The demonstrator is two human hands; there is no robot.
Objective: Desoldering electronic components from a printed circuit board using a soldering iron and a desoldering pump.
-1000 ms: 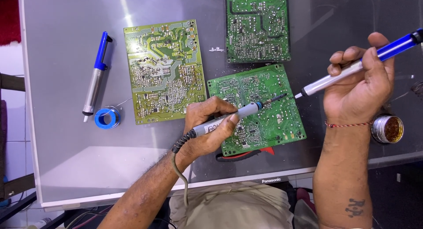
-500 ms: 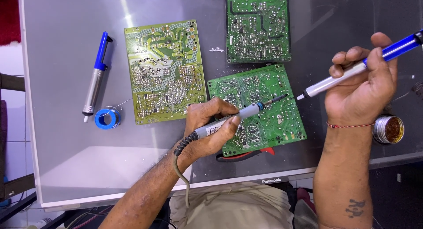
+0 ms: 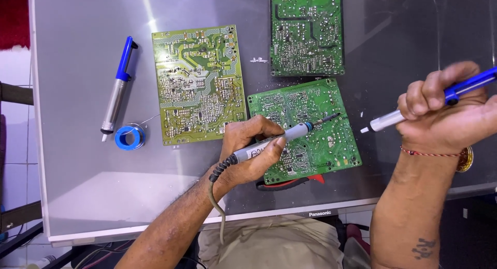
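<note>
A person's left hand [image 3: 253,147] closes its fingers [image 3: 269,128] around a grey soldering iron [image 3: 282,139], the tip lying over a green circuit board [image 3: 310,129] just beyond the fingertips. The right hand [image 3: 448,113], fingers curled tight, grips a blue-and-white desoldering pump [image 3: 414,108], its white nozzle hanging just off the board's right edge. Well to the left of the left-hand fingers lie a yellow-green board [image 3: 199,85], a second pump [image 3: 118,88] and a blue solder spool [image 3: 129,137]; another green board [image 3: 306,31] sits above, on the grey table [image 3: 77,186].
</note>
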